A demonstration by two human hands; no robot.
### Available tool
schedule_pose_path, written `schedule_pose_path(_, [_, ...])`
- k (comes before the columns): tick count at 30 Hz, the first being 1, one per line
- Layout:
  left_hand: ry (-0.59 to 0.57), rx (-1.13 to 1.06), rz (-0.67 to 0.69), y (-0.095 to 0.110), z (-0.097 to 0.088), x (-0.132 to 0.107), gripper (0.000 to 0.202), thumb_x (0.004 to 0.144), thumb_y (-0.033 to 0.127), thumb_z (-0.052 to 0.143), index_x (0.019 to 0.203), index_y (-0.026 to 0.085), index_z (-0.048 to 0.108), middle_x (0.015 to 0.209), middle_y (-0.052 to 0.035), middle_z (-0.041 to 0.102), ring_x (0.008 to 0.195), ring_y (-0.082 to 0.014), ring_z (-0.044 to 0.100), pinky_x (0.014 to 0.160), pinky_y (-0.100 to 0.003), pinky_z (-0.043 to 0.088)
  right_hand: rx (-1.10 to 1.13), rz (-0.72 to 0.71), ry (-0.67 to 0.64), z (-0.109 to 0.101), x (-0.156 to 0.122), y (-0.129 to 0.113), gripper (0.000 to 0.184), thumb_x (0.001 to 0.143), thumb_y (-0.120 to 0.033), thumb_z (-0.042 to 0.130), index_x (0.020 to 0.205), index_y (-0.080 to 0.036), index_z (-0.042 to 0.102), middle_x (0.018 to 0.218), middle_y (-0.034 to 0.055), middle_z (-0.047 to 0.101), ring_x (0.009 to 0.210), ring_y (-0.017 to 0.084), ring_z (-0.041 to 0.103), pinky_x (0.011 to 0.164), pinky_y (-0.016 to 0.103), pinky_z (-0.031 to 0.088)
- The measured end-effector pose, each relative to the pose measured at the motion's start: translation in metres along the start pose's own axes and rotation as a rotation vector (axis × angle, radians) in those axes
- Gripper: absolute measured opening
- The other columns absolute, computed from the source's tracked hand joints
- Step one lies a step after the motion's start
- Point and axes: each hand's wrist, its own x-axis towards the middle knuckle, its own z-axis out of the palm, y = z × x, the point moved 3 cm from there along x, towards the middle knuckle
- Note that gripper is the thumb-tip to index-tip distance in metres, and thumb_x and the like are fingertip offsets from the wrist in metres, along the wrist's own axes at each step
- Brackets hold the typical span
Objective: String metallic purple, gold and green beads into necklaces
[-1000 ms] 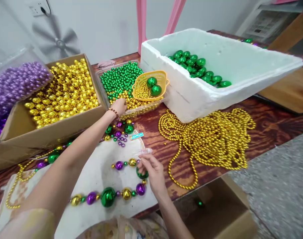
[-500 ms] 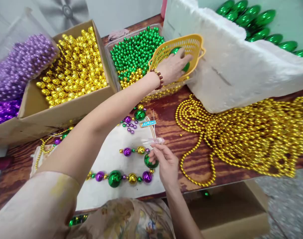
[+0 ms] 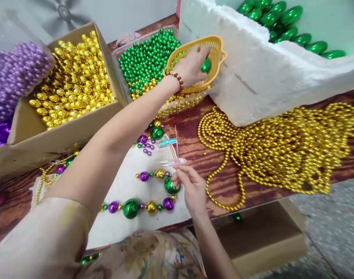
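Note:
My left hand [image 3: 193, 68], a beaded bracelet at its wrist, reaches into the yellow basket [image 3: 220, 48]. Its fingers and thumb curl around a shiny green ball [image 3: 206, 66]. My right hand [image 3: 192, 186] pinches a long thin needle [image 3: 176, 141] that points up. Just beyond those fingertips are small thread snips [image 3: 179, 161] with a pale pink handle. A large green bead [image 3: 171, 185] sits beside the right fingers, part of a curved strand with purple beads [image 3: 168, 204] and gold beads [image 3: 151, 206] on the white cloth [image 3: 115, 232].
Gold beads fill a cardboard box [image 3: 92, 116] at left, beside bagged purple beads [image 3: 18, 77]. Behind the basket, a clear tub [image 3: 119, 58] holds green and gold beads. A white foam box [image 3: 241, 77] stands at right, above piled gold bead chains [image 3: 275, 151]. An open carton [image 3: 270, 255] is below the table.
The view has shifted slightly, so most things appear further left. In the basket, my left fingers have moved around the green ball. My right hand keeps its pinch on the needle.

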Motion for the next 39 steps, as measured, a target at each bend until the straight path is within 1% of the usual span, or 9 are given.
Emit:
schedule_pose_path(4, [0.135, -0.179, 0.066, 0.002, -0.048, -0.048, 0.036, 0.084, 0.020, 0.060, 0.119, 0.017, 0.058, 0.125, -0.0041, 0.062, 0.124, -0.0234, 0.053, 0.108, -0.036, 0.038, -0.023, -0.022, 0.006, 0.003, 0.000, -0.003, 0.015, 0.083, -0.032, 0.068, 0.088, -0.019, 0.071, 0.062, -0.0015, 0.066, 0.048, 0.010, 0.057, 0.047, 0.021, 0.045])
schedule_pose_path(8, [0.145, -0.560, 0.029, -0.003, -0.076, -0.143, 0.046, 0.083, 0.026, 0.060, 0.127, 0.015, 0.052, 0.135, -0.0051, 0.055, 0.120, -0.0219, 0.057, 0.096, -0.032, 0.046, -0.061, -0.045, -0.023, 0.011, -0.002, -0.008, 0.014, 0.083, -0.032, 0.068, 0.088, -0.019, 0.072, 0.063, -0.0015, 0.066, 0.050, 0.011, 0.059, 0.048, 0.022, 0.044])
schedule_pose_path(13, [0.120, -0.875, -0.486, -0.034, -0.044, -0.276, 0.028, 0.084, 0.028, 0.064, 0.111, 0.022, 0.062, 0.109, -0.0049, 0.066, 0.098, -0.0189, 0.065, 0.082, -0.030, 0.053, -0.085, -0.085, -0.079, 0.027, -0.002, -0.010, 0.013, 0.081, -0.030, 0.067, 0.088, -0.020, 0.071, 0.065, -0.0009, 0.068, 0.055, 0.012, 0.062, 0.050, 0.022, 0.044])
schedule_pose_path(17, [0.160, -1.175, -0.505, -0.036, -0.011, -0.341, 0.041, 0.069, 0.027, 0.080, 0.108, 0.026, 0.070, 0.118, -0.0062, 0.067, 0.104, -0.0231, 0.063, 0.088, -0.032, 0.052, -0.117, -0.109, -0.044, 0.045, 0.008, -0.008, 0.015, 0.080, -0.032, 0.066, 0.087, -0.019, 0.070, 0.064, -0.0010, 0.067, 0.056, 0.012, 0.061, 0.053, 0.023, 0.045])
schedule_pose_path(22, [0.261, -1.097, -0.404, -0.022, -0.002, -0.365, 0.072, 0.059, 0.017, 0.088, 0.125, 0.033, 0.064, 0.123, -0.0061, 0.065, 0.114, -0.0260, 0.059, 0.100, -0.035, 0.044, -0.052, -0.129, 0.021, 0.074, 0.024, -0.001, 0.017, 0.077, -0.035, 0.066, 0.083, -0.019, 0.065, 0.068, -0.0012, 0.066, 0.061, 0.013, 0.060, 0.059, 0.024, 0.048])
schedule_pose_path(26, [0.332, -1.057, -0.413, -0.018, 0.006, -0.370, 0.055, 0.063, 0.018, 0.086, 0.113, 0.034, 0.069, 0.118, -0.0042, 0.067, 0.112, -0.0257, 0.059, 0.103, -0.036, 0.043, -0.038, -0.129, 0.053, 0.089, 0.026, 0.008, 0.021, 0.076, -0.038, 0.066, 0.085, -0.019, 0.064, 0.072, -0.0005, 0.065, 0.064, 0.014, 0.059, 0.062, 0.026, 0.050])
schedule_pose_path(31, [0.479, -1.229, -0.541, -0.020, 0.015, -0.373, 0.040, 0.069, 0.023, 0.082, 0.107, 0.035, 0.075, 0.125, -0.0040, 0.065, 0.127, -0.0264, 0.053, 0.109, -0.036, 0.043, -0.067, -0.104, 0.041, 0.099, 0.026, 0.016, 0.025, 0.076, -0.040, 0.066, 0.088, -0.019, 0.066, 0.076, 0.0014, 0.067, 0.067, 0.016, 0.061, 0.061, 0.027, 0.052])
schedule_pose_path(35, [0.502, -1.411, -0.713, -0.032, 0.018, -0.373, 0.026, 0.081, 0.041, 0.071, 0.106, 0.033, 0.075, 0.123, -0.0022, 0.067, 0.115, -0.0249, 0.061, 0.084, -0.033, 0.059, -0.080, -0.060, -0.011, 0.098, 0.027, 0.018, 0.027, 0.075, -0.040, 0.068, 0.090, -0.019, 0.067, 0.074, 0.0015, 0.069, 0.063, 0.015, 0.063, 0.054, 0.026, 0.051])
schedule_pose_path(39, [0.405, -1.699, -0.787, -0.050, 0.020, -0.370, 0.038, 0.084, 0.055, 0.065, 0.109, 0.027, 0.068, 0.109, -0.0052, 0.069, 0.091, -0.0219, 0.070, 0.055, -0.025, 0.058, -0.112, -0.046, -0.069, 0.088, 0.021, 0.019, 0.029, 0.075, -0.039, 0.071, 0.095, -0.018, 0.068, 0.073, 0.0024, 0.072, 0.065, 0.016, 0.068, 0.055, 0.026, 0.052])
